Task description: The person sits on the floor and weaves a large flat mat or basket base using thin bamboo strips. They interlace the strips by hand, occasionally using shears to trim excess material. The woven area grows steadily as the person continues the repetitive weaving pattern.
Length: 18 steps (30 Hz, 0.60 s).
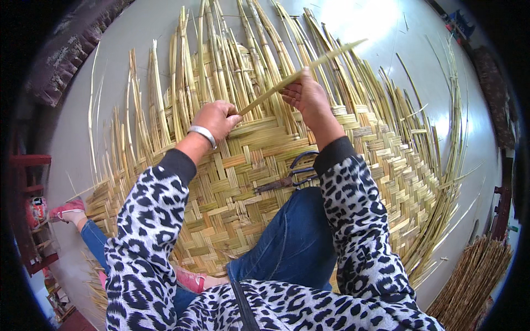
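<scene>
My left hand, with a silver bangle at the wrist, grips the lower end of a flat, pale green reed strip near the mat's weave. Higher along the same strip, my right hand pinches it between thumb and fingers. The strip slants up to the right above the mat. Beneath both hands spreads a large woven reed mat, its unwoven reed ends fanning outward at the far side. Scissors with blue handles and dark blades lie on the weave just beside my bent knee.
Long loose reed strips lie along the mat's right side. A bundle of brown stalks is at the lower right. Dark patterned fabric hangs at the upper left, and a red wooden stand is at the left edge.
</scene>
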{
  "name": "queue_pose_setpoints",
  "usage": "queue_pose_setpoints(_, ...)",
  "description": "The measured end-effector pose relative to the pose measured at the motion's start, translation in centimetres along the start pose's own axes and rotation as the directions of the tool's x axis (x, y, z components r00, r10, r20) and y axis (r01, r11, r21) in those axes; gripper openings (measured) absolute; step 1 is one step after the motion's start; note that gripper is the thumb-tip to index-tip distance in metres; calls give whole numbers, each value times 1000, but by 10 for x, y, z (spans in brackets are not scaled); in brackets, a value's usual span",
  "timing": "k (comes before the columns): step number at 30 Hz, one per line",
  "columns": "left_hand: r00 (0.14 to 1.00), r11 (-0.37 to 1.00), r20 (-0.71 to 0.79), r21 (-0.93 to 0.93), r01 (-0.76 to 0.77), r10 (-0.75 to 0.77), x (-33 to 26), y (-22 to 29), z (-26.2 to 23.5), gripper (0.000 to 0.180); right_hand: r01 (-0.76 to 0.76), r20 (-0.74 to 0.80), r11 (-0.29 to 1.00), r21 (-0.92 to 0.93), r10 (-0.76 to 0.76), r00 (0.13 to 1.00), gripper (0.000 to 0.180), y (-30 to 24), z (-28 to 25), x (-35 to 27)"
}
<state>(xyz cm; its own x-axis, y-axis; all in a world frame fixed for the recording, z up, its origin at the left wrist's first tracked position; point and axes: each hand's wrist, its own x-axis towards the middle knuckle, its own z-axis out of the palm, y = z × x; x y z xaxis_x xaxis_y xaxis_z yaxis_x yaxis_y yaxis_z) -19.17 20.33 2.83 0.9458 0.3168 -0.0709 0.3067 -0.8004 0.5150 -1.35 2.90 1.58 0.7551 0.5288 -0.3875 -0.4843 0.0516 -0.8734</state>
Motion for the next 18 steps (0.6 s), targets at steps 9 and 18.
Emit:
queue_pose_setpoints(9, 851, 892, -288, -249, 376, -439, -3, -6, 33, 26, 116, 121, -107, -988, -41, 992, 31, -14, 70, 45)
queue_pose_setpoints(18, 805, 878, -384, -349, 327, -452, -3, -18, 49, 26, 170, 144, 226, -959, -127, 981, 39, -1, 59, 85)
